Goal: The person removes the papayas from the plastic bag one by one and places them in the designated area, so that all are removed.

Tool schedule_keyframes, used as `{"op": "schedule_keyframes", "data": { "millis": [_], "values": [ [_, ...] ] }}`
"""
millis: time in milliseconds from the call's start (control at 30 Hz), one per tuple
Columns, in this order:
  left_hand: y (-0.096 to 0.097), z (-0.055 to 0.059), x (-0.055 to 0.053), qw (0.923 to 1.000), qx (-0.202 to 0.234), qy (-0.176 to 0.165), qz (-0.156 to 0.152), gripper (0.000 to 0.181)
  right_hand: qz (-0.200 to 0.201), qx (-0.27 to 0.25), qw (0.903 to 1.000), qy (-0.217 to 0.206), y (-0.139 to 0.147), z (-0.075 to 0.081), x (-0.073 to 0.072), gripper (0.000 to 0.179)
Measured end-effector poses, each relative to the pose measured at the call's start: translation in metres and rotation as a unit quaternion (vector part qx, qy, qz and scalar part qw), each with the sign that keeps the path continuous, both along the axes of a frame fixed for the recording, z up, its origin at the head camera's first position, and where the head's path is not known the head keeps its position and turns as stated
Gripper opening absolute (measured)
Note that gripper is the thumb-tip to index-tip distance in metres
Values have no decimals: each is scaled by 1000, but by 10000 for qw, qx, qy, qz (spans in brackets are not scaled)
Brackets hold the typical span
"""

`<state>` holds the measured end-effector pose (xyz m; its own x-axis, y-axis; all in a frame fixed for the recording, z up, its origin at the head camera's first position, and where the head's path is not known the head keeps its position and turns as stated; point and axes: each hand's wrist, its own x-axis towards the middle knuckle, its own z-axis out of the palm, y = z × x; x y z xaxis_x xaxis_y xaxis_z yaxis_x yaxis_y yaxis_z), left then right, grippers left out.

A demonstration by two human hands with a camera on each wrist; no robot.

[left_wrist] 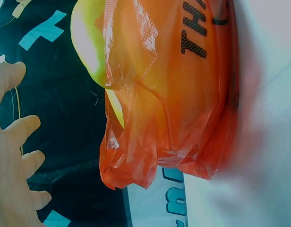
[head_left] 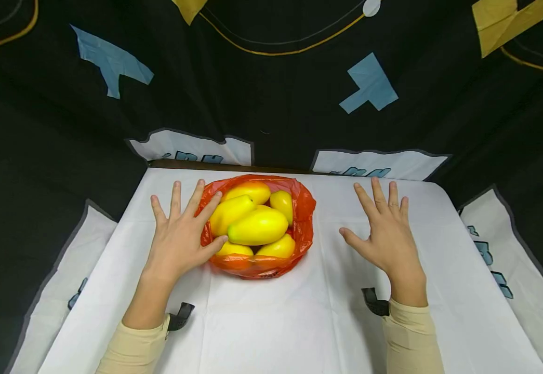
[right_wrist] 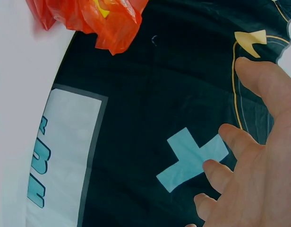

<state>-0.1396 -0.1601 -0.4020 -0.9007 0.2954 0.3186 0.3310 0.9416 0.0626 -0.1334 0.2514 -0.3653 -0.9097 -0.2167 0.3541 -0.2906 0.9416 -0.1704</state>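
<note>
Where the left hand (head_left: 180, 239) is held, fingers spread wide and nothing gripped, the red plastic bag (head_left: 305, 228) is found just to its right. By thumb and forefinger the bag's left rim is overlapped in the head view, yet a gap is shown in the left wrist view. Bag is set mouth upward on the white-covered counter (head_left: 271, 317), packed with yellow mangoes (head_left: 277, 248). Uppermost mango (head_left: 258, 227): laid across the middle of the opening, long axis nearly left to right, right end tipped slightly away, left end pointed towards the left thumb. Second mango (head_left: 231, 214), behind and left, is slanted more steeply. Farther right, bag and right hand (head_left: 388, 236) are separated by a broad strip of counter; its fingers are spread too, nothing held, the fruit well apart from them. Left hand is thus the nearer. Room for moving is judged ample on the near side and to the right, tighter beyond the bag, where the counter's far edge is backed by black cloth (head_left: 280, 104).
</note>
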Motion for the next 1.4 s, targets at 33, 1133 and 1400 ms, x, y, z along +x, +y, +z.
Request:
{"op": "schedule_keyframes", "data": {
  "millis": [33,1133,1400],
  "values": [
    [0,0,-1,10000,4,16,-9,91,-7,-6,10000,23,0,1,0,91],
    [-17,-60,-29,9118,3769,-1627,15,76,188,-157,9996,150,-8,0,-8,90],
    [-14,-75,-34,8686,4513,-2033,-229,76,322,-314,9989,141,-17,1,-19,90]
  ]
}}
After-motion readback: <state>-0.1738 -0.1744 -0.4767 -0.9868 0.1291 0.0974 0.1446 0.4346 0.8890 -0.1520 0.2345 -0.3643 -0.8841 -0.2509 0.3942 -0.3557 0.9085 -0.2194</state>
